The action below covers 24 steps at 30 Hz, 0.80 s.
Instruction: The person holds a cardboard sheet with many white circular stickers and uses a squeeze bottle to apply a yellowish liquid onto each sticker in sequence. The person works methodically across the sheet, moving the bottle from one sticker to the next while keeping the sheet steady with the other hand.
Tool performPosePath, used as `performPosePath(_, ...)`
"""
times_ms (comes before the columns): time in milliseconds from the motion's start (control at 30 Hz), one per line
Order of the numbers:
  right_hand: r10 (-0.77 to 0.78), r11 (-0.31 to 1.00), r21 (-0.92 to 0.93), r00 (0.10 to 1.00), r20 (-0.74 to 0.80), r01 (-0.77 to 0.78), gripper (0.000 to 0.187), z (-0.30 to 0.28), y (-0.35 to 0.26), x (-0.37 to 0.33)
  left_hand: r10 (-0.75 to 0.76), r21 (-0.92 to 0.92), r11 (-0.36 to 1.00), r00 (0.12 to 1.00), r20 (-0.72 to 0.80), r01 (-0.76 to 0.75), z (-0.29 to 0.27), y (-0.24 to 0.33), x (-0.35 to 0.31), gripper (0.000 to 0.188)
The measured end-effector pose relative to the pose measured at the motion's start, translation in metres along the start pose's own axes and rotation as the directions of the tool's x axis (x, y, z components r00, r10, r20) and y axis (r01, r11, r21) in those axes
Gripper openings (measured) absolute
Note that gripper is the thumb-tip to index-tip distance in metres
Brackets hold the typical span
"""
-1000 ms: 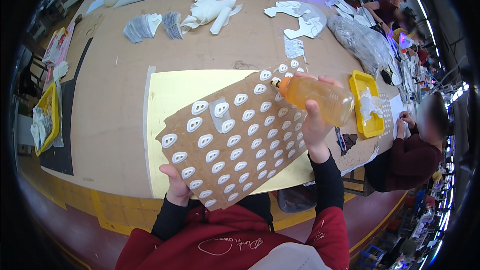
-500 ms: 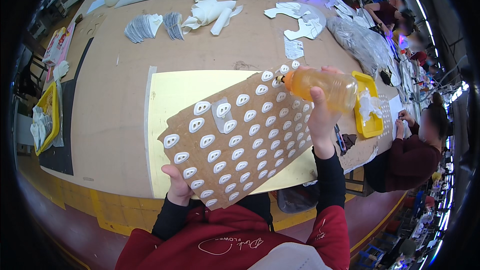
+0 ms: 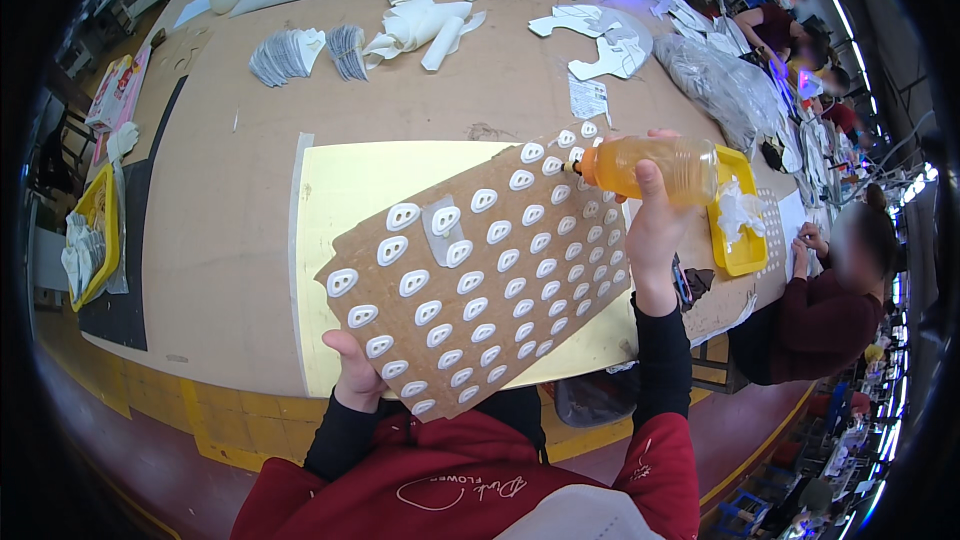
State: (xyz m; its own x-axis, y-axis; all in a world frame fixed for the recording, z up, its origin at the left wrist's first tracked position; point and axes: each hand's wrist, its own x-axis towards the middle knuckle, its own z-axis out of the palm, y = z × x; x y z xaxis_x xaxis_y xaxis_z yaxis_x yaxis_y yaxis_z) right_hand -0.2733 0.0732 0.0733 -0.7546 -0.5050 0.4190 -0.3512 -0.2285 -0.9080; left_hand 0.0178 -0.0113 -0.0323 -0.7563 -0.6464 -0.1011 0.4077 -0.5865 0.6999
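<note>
My left hand (image 3: 356, 370) grips the lower left corner of a tilted brown cardboard sheet (image 3: 443, 283), thumb on top. Rows of small white oval pieces (image 3: 414, 282), each with two holes, cover the sheet. In my right hand (image 3: 655, 230) is a clear squeeze bottle (image 3: 645, 168) of amber liquid, lying nearly sideways. Its orange cap and dark nozzle point left, close to the pieces near the sheet's upper right; whether the tip touches one, I cannot tell. A strip of clear tape (image 3: 437, 240) runs on the sheet by two pieces.
Under the cardboard lies a pale yellow sheet (image 3: 330, 180) on the table. A yellow tray (image 3: 742, 258) with white plastic stands at right, near a seated person (image 3: 830, 290). Beyond are stacked grey pieces (image 3: 287, 57), crumpled white material (image 3: 425, 25) and white cutouts (image 3: 610, 55).
My right hand has shifted slightly right and down with the squeeze bottle, and the nozzle has moved to a lower spot. The cardboard and my left hand stay nearly still.
</note>
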Motion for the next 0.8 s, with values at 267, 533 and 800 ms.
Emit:
performPosePath(267, 0.015, 0.999, 0.041, 1.0, -0.012, -0.015, 0.039, 0.001, 0.004, -0.001, 0.012, 0.026, 1.0, 1.0, -0.024, -0.011, -0.003, 0.0, -0.001, 0.102)
performPosePath(533, 0.43, 0.829, 0.383, 0.902, 0.032, -0.408, 0.054, -0.007, -0.003, -0.001, 0.048, -0.169, 0.984, 0.998, -0.034, -0.053, 0.008, 0.001, 0.009, 0.081)
performPosePath(800, 0.343, 0.844, 0.466, 0.935, -0.088, -0.266, 0.068, -0.066, -0.002, -0.069, -0.021, -0.273, 0.962, 0.99, -0.143, -0.019, 0.026, 0.01, 0.021, 0.065)
